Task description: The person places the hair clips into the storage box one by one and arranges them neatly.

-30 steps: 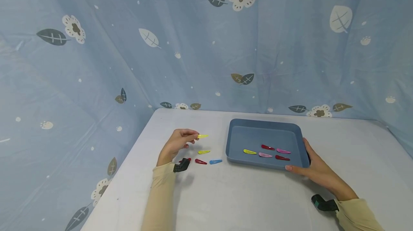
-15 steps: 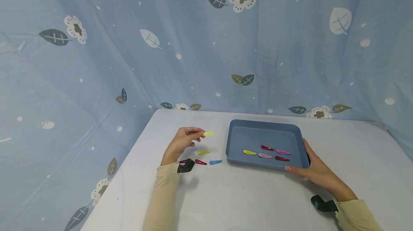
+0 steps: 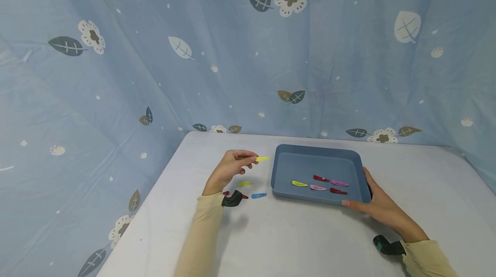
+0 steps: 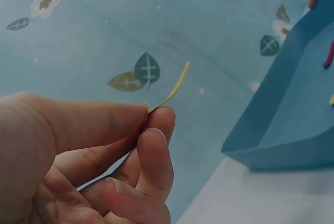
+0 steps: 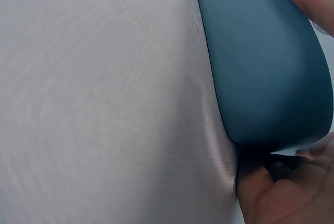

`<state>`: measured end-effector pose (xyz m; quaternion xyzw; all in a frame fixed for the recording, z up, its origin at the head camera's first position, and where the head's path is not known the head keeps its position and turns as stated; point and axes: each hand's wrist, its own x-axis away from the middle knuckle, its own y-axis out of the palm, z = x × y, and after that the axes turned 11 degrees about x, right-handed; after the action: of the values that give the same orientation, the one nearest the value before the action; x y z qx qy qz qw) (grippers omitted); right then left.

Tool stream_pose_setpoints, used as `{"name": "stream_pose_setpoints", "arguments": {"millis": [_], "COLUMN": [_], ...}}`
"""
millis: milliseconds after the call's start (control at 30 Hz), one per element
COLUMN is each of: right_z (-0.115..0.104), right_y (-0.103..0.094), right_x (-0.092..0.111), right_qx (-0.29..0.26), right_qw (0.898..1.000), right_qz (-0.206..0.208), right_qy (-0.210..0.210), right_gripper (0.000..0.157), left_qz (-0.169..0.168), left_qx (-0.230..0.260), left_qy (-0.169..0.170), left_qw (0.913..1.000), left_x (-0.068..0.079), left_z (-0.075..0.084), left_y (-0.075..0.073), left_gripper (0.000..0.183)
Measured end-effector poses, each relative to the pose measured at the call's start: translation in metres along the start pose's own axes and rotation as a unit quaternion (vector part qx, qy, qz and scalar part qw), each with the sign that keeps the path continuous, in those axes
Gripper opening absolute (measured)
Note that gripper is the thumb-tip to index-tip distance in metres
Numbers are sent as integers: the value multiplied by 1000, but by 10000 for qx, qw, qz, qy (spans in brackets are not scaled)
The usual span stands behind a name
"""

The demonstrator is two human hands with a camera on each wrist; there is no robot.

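Observation:
In the head view my left hand [image 3: 231, 167] is raised over the table, just left of the tray, pinching a yellow snap hair clip [image 3: 263, 158] between thumb and fingertips. The left wrist view shows that yellow clip [image 4: 180, 84] edge-on, its free end pointing away from the fingers. My right hand [image 3: 387, 208] grips the blue tray [image 3: 317, 161] at its near right corner, thumb on the front rim and fingers along the right side. Inside the tray lie a yellow clip [image 3: 299, 183], two red ones and two pink ones [image 3: 318, 187].
Left of the tray, a yellow clip [image 3: 245, 183] and a blue clip [image 3: 258, 195] lie on the white table [image 3: 294, 238]. Two red clips there are partly covered by the black left wrist camera [image 3: 232, 199]. A blue patterned curtain [image 3: 232, 53] stands behind and at the left.
My left hand has moved right and slightly away from me, bringing the yellow hair clip close to the tray's left edge. The right hand and the tray have stayed in place.

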<state>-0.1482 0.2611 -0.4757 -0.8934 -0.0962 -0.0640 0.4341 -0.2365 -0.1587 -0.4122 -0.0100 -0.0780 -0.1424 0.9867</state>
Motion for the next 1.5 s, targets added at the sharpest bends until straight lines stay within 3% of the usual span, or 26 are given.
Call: {"name": "stream_pose_setpoints", "arguments": {"millis": [800,1133,1500], "right_z": [6,5,4], "right_y": [1,3,1], "right_x": [1,0,-1], "right_qx": [-30,-35,75], "right_qw": [9999,10000,10000], "right_qz": [-74,-76,-43], "right_qy": [-63,-45,-4], "right_gripper": [120,120,122], "left_qz": [-610,-759,-962], "left_qx": [4,26,-169], "left_qy": [72,14,167], "left_qw": [9981,9971,9951], "left_x": [-19,-29,-38], "left_z": [1,-3,-6], "left_y": [43,53,63], "left_gripper": [25,23,20]}}
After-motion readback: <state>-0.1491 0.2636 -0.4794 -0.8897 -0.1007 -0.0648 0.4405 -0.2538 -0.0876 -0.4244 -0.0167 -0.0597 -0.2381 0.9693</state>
